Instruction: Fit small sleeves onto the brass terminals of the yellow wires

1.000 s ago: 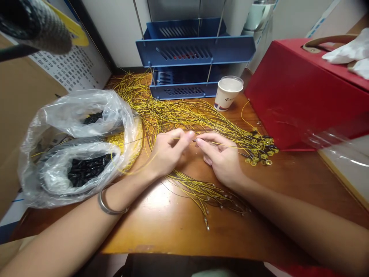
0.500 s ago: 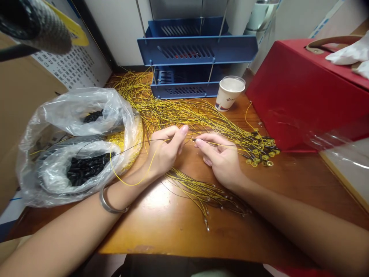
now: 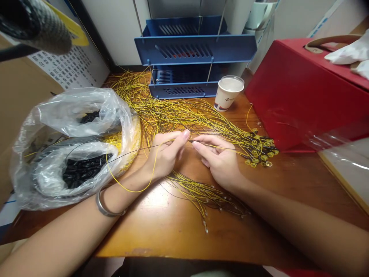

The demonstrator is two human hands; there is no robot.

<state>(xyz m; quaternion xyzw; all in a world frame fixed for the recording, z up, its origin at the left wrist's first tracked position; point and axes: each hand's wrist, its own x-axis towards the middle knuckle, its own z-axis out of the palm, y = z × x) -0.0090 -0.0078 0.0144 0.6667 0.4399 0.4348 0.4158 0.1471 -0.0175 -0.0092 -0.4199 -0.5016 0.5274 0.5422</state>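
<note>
My left hand (image 3: 165, 154) is closed in a pinch on thin yellow and black wires; a yellow loop (image 3: 127, 189) hangs from it over my wrist. Facing it, my right hand (image 3: 217, 156) pinches a small dark piece at the wires' end, the fingertips of both hands a short gap apart. Behind the hands a long bundle of yellow and black wires (image 3: 184, 111) runs to yellow hexagonal caps (image 3: 261, 148) on the right. A smaller wire bundle (image 3: 193, 184) with clear tips lies in front, between my forearms.
At the left, a plastic bag (image 3: 25, 154) holds black parts (image 3: 82, 171) and yellow caps (image 3: 115, 141). Behind stand a blue rack (image 3: 196, 50) and a paper cup (image 3: 228, 94). A red box (image 3: 305, 92) is at the right, on the wooden table (image 3: 161, 234).
My left hand's thumb tip and my right hand's fingertips have come slightly closer together. The view has shifted a little; both hands keep their pinch.
</note>
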